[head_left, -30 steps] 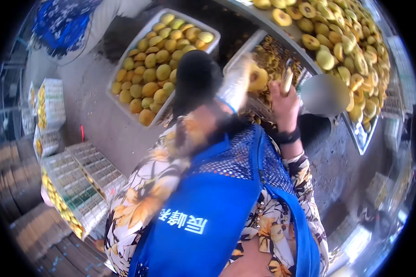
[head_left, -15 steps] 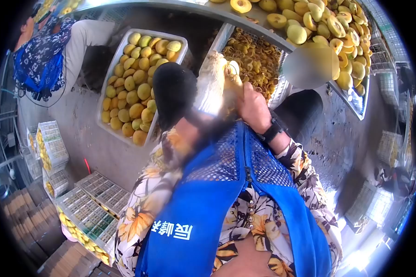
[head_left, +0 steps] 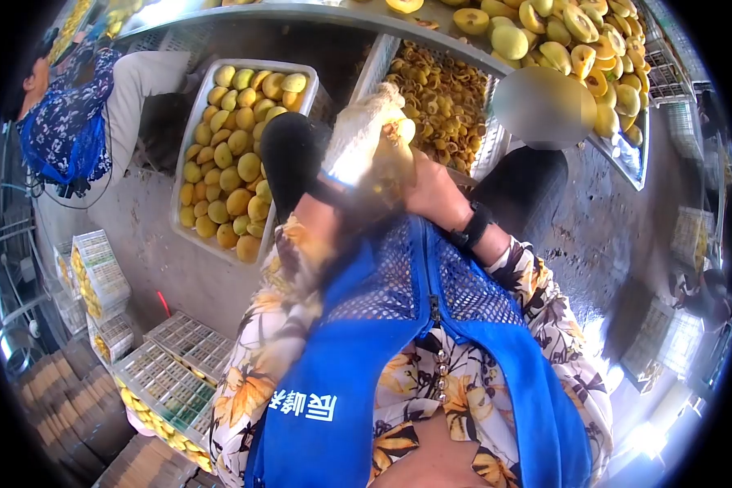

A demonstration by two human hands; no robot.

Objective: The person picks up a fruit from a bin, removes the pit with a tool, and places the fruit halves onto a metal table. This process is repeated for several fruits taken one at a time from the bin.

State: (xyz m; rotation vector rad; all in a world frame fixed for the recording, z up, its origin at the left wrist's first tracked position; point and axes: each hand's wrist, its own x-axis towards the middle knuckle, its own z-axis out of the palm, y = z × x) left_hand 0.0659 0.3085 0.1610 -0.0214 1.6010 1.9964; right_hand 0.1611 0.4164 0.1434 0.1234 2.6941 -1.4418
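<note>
My left hand [head_left: 361,137], in a pale, soiled work glove, is closed around a yellow peach [head_left: 403,129] above my lap. My bare right hand [head_left: 441,193], with a black band at the wrist, is pressed close beside it with fingers curled. What the right fingers grip is blurred and hidden. Just beyond both hands stands a crate [head_left: 372,71] of curved brownish-yellow peach scraps [head_left: 439,98]. Whole yellow peaches [head_left: 237,167] fill a white crate [head_left: 180,183] beyond my left knee.
Halved peaches [head_left: 581,61] are heaped on a metal-edged table [head_left: 333,14] ahead. A blurred round patch covers part of its edge. Another person [head_left: 69,122] sits at the far left. Stacked crates [head_left: 159,382] and cardboard [head_left: 57,390] stand at lower left.
Both hands have shifted slightly left and a little nearer my body, staying together at the peach. The gloved hand has tilted. The view has moved slightly too.
</note>
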